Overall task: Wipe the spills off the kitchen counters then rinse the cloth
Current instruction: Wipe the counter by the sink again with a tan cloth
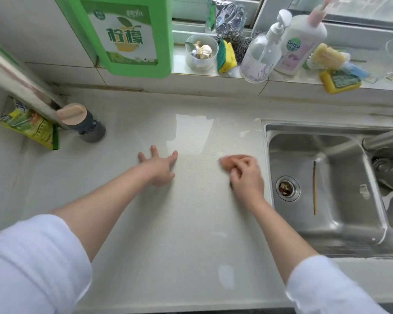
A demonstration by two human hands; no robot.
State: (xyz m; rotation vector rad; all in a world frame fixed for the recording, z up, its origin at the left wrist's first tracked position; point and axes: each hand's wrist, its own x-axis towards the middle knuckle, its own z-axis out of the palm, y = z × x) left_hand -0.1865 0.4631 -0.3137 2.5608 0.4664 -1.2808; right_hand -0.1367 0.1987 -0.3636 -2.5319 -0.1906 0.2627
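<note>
Your right hand (247, 175) is curled over a small pinkish cloth (230, 161), soft and bunched, pressing it down on the counter (179, 234) just beside the sink (327, 182); the cloth is blurred, so its weave is hard to read. Your left hand (160, 167) lies flat on the counter, fingers straight and spread, holding nothing. Both sleeves are white and pushed up the forearms.

The counter is pale, speckled stone, smooth and glossy, and there's a thin, clear wet patch (191, 128) shining on it ahead of your hands, well apart from the cloth. The sink is brushed steel, square-cornered, with a round drain (287, 188) holding some scraps and a thin stick (314, 188) lying on its floor.

On the tiled ledge behind you've got a big green detergent bottle (125, 35), a small white cup (201, 52) of garlic, a yellow-and-green sponge (226, 56), a wiry steel scourer (238, 45), a clear pump bottle (261, 57), a white Dettol bottle (301, 44) and another yellow sponge (339, 81). Off to the left, a grey lidded jar (85, 123) and a yellow-green packet (31, 125) sit in the corner.
</note>
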